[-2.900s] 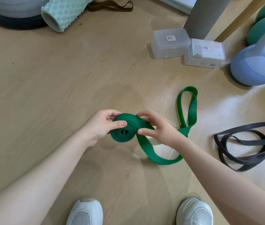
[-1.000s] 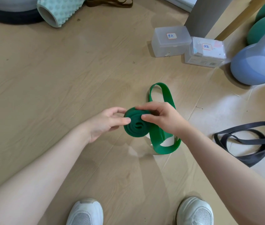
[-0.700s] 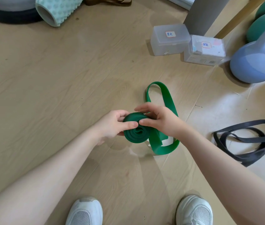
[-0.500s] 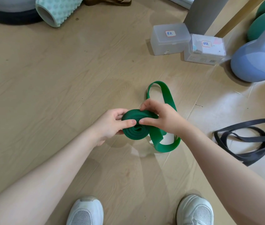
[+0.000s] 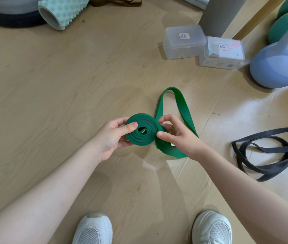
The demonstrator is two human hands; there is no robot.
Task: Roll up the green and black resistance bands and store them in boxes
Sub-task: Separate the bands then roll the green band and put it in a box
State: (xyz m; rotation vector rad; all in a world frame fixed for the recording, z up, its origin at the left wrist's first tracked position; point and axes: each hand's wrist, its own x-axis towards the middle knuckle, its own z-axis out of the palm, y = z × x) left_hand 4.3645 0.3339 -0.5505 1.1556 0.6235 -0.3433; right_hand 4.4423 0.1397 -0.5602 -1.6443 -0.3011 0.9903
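A person's left hand (image 5: 112, 136) pinches a half-rolled green resistance band (image 5: 142, 132) by its coil, thumb pressed on the coil's face. The right hand (image 5: 176, 136) pinches the band where the loose strap leaves the coil. Beyond the grip, the unrolled tail loops away over the wooden floor (image 5: 51, 85). The springy coil will likely unwind or telescope sideways if either pinch loosens, and the tail looks twisted, which could roll in crooked. To the right of the grip, well apart, the black resistance band (image 5: 263, 155) lies tangled on the floor. Farther beyond stand two lidded, labelled boxes (image 5: 183, 43), both closed, so the lids must come off first. Kettlebells (image 5: 277, 67) crowd beside them.
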